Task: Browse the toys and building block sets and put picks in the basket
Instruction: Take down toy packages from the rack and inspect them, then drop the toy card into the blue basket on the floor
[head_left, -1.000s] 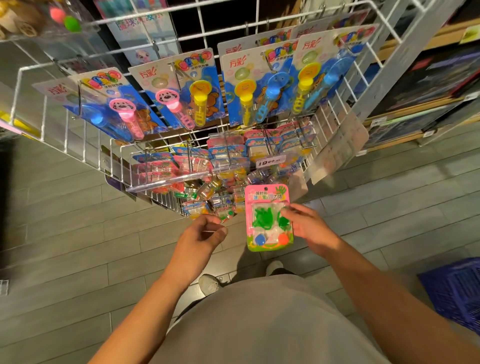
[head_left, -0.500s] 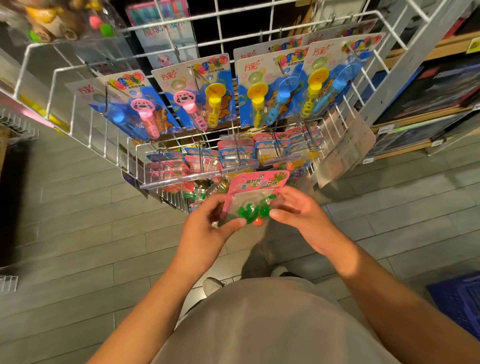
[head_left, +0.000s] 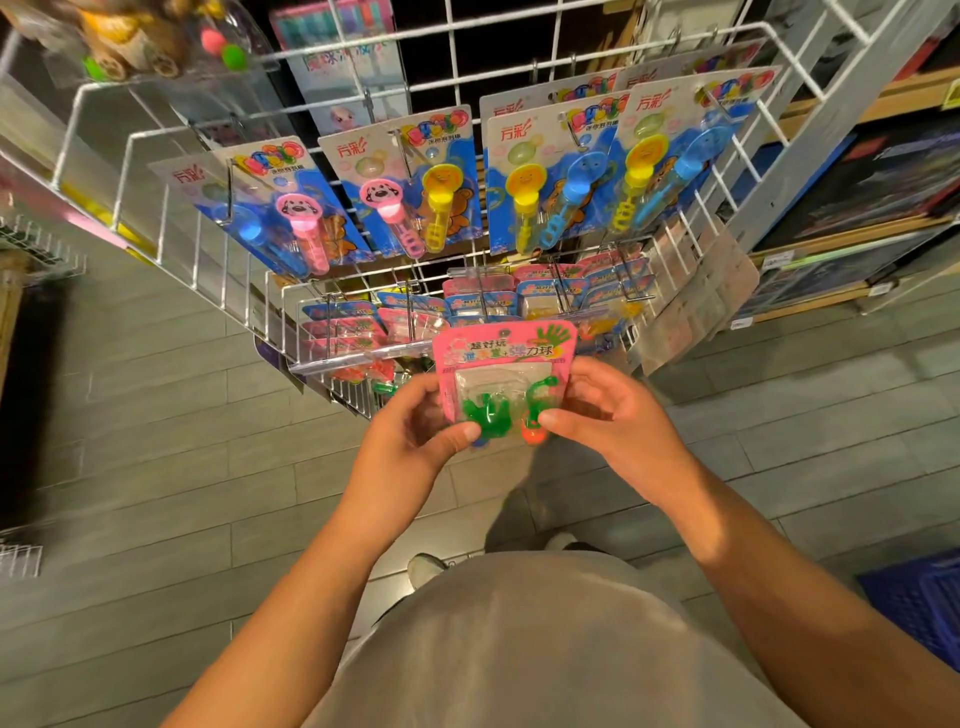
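My grip is two-handed: the left hand (head_left: 415, 441) and the right hand (head_left: 613, 415) each pinch a lower corner of the pink blister card with green sticky-hand toys and small balls under clear plastic (head_left: 504, 384), thumbs on its face, fingers behind. The card stands upright between my hands, long axis running up and away from me, its top near the white wire rack of hanging toy cards (head_left: 457, 291). The dark blue plastic basket (head_left: 919, 608) sits on the floor, well off to the right of the grip and lower, so I judge the right hand is nearer and better placed to carry the card there.
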